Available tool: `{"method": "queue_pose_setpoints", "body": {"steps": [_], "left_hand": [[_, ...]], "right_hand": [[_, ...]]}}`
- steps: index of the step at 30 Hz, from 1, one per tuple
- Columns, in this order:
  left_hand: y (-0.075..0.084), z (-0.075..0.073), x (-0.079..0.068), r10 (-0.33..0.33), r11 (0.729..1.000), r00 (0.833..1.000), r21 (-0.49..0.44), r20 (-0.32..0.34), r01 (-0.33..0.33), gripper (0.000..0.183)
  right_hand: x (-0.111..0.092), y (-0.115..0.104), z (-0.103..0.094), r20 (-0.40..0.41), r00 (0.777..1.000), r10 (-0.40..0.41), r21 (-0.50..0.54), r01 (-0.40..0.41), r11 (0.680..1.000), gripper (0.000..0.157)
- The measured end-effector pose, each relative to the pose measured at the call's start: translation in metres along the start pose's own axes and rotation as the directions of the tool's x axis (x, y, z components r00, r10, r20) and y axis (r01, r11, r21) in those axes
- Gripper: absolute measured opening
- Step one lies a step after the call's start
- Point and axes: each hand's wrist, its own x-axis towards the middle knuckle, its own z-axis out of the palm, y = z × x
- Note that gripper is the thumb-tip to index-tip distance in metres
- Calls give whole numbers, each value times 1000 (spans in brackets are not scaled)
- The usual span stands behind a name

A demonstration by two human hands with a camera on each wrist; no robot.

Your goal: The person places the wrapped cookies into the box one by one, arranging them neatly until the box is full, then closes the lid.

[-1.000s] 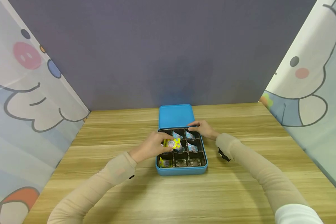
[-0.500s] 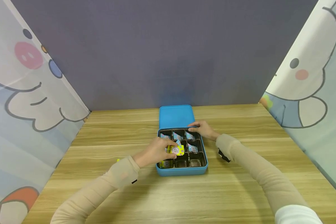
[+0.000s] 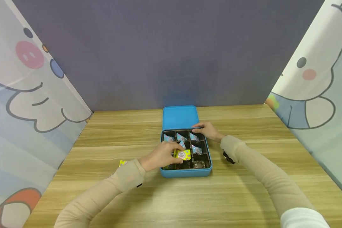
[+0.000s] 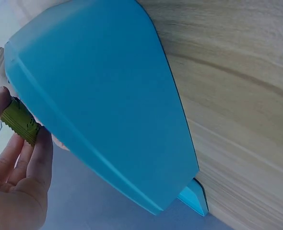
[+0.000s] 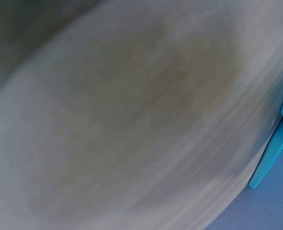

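Note:
My left hand [image 3: 163, 155] pinches a yellow wrapped candy [image 3: 183, 155] between thumb and fingers, just over the front part of a blue box [image 3: 186, 173]. In the left wrist view the candy [image 4: 20, 120] shows its crimped wrapper edge beside the box wall [image 4: 98, 96]. Blue wrapped candies [image 3: 197, 149] lie in several compartments of the dark tray inside. The front right compartment [image 3: 199, 164] holds no candy. My right hand [image 3: 208, 131] rests on the box's back right corner, thumb at the rim. A sleeve fills most of the right wrist view.
The box's blue lid [image 3: 180, 117] lies folded back behind it toward the grey panel [image 3: 171, 57]. Another yellow wrapped candy [image 3: 122, 162] lies on the wooden table [image 3: 171, 202], partly behind my left sleeve. Printed curtains [image 3: 313, 79] stand on both sides.
My left hand has moved right and toward the front of the box with the yellow candy in its fingers. The yellow candy on the table has come into view. My right hand has stayed put.

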Motion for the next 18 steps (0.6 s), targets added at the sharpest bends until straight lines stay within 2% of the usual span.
{"method": "queue_pose_setpoints", "body": {"steps": [6, 11, 18], "left_hand": [[-1, 3, 0, -2, 1000, 999, 23, 36, 2, 37], [-1, 5, -1, 13, 999, 999, 29, 37, -14, 37], [-3, 9, -1, 27, 998, 998, 55, 51, -30, 37]], "right_hand": [[1, -1, -1, 8, 1000, 13, 3, -13, 1000, 34], [1, -2, -1, 3, 1000, 10, 20, -10, 1000, 34], [1, -2, -2, 18, 1000, 22, -9, -22, 1000, 37]]}}
